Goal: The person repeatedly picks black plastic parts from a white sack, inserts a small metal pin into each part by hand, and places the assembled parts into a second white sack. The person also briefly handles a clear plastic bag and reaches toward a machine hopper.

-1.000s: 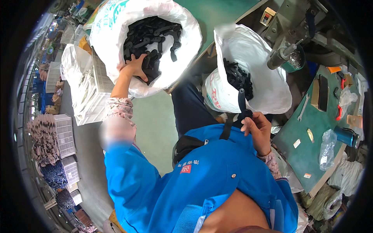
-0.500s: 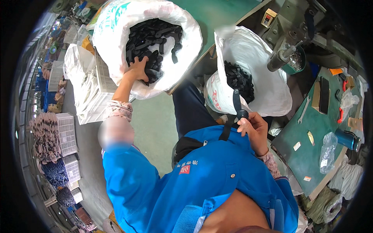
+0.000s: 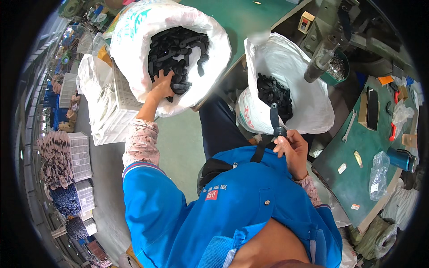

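Note:
My left hand (image 3: 161,87) reaches into the big white woven bag (image 3: 219,38), over a heap of black plastic parts (image 3: 170,49). Its fingers are apart and touch the pieces near the bag's inner wall; some fingertips are hidden among them. In front of my body, my right hand (image 3: 292,149) pinches a black plastic part (image 3: 275,117) by its round end. That part has a long narrow arm pointing up, away from me. Just beyond it stands a second white bag (image 3: 308,67) with more black parts (image 3: 268,89) at its bottom.
A dark machine (image 3: 319,62) with a green cup of small metal pieces (image 3: 337,69) is at the upper right. The green table (image 3: 335,187) on the right bears a wrench (image 3: 349,126), a blue cup (image 3: 400,159) and a plastic bag (image 3: 379,174). White crates (image 3: 127,89) stand left.
My left hand has shifted slightly right among the black parts in the bag. The part in my right hand has turned a little; that hand stays in nearly the same place.

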A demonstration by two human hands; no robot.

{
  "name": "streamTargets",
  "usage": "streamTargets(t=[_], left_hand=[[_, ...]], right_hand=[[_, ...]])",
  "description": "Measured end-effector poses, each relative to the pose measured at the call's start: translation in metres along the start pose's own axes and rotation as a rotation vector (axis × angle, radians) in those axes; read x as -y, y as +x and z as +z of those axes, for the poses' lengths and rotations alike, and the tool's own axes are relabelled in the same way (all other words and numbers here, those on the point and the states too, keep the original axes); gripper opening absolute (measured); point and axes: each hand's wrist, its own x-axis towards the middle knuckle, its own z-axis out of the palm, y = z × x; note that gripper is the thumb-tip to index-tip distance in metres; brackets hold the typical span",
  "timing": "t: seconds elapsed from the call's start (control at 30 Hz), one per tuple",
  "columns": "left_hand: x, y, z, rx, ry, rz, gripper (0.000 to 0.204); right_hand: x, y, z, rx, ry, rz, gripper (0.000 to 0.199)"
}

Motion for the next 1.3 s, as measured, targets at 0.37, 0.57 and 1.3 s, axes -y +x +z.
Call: streamTargets(t=[0.37, 0.57, 1.3], left_hand=[[-0.009, -0.009, -0.007, -0.016, 0.058, 0.037, 0.081], [-0.013, -0.015, -0.005, -0.19, -0.064, 0.095, 0.07], [-0.062, 0.081, -0.009, -0.363, -0.511, -0.218, 0.066]], right_hand=[[-0.007, -0.005, -0.005, -0.053, 0.005, -0.019, 0.011], [-0.005, -0.004, -0.007, -0.056, -0.011, -0.006, 0.011], [-0.012, -0.003, 0.01, -0.08, -0.342, -0.216, 0.014]])
